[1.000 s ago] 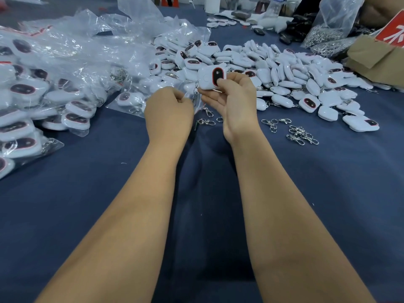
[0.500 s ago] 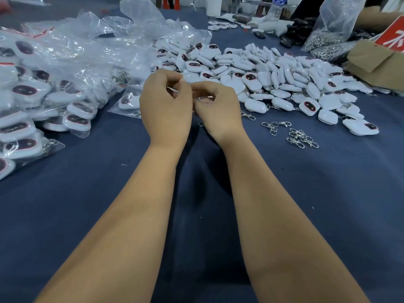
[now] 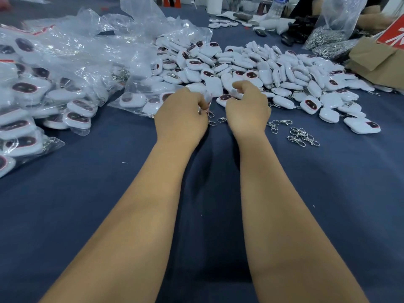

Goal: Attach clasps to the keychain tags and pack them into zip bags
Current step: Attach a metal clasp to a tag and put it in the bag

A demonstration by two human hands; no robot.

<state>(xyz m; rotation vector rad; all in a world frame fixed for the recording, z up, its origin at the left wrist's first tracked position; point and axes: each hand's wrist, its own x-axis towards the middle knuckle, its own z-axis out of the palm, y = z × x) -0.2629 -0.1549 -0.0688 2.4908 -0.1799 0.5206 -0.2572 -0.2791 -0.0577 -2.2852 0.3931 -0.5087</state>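
My left hand [image 3: 181, 115] has its fingers curled round a small clear zip bag [image 3: 206, 99], which is blurred. A metal clasp [image 3: 210, 114] hangs just below those fingers. My right hand [image 3: 248, 107] is a little apart to the right, with its fingers curled over the near edge of the heap of white keychain tags [image 3: 273, 73]. Its palm side is hidden, so I cannot tell whether it holds anything. A white tag with a dark oval face [image 3: 225, 97] lies between my hands. Loose clasps [image 3: 303, 136] lie to the right on the blue cloth.
Packed zip bags with tags [image 3: 26, 88] are heaped at the left, under crumpled clear plastic [image 3: 87, 40]. A big bag of metal clasps [image 3: 323, 38] and a cardboard box [image 3: 376, 60] stand at the far right. Blue cloth [image 3: 87, 193] covers the table.
One second ago my right hand held a white tag up beside my left hand. Both hands then met over the bag. They have now dropped lower and moved apart.
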